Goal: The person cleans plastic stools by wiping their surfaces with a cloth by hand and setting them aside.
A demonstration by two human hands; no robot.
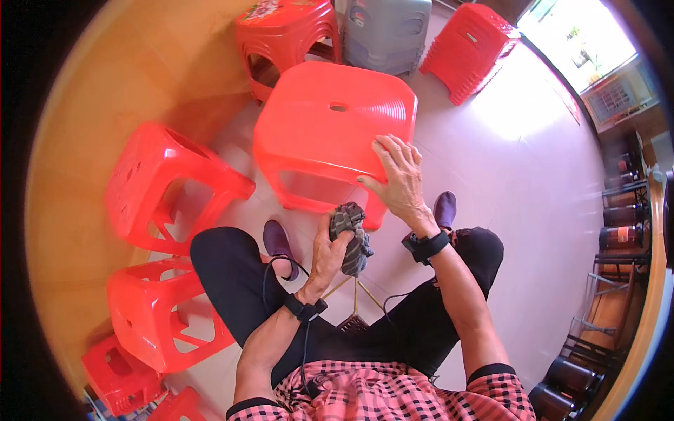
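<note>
In front of my knees stands a red plastic stool [309,105], upright, with a small slot in its seat. My right hand [400,175] rests on the near right corner of that stool, fingers stretched over the seat edge and thumb spread. A crumpled grey striped cloth [356,256] is gripped in my left hand [326,252], just in front of the stool's near side. The cloth hangs down from my fingers. Black bands circle both wrists, and a dark cord runs from the left one.
Red stools [158,182] line the left wall, one lying on its side. Behind are a patterned red stool [284,31], a grey stool stack [386,31] and a red stack [470,49]. Dark jars [621,224] fill a rack on the right. A bright window [576,38] is at upper right.
</note>
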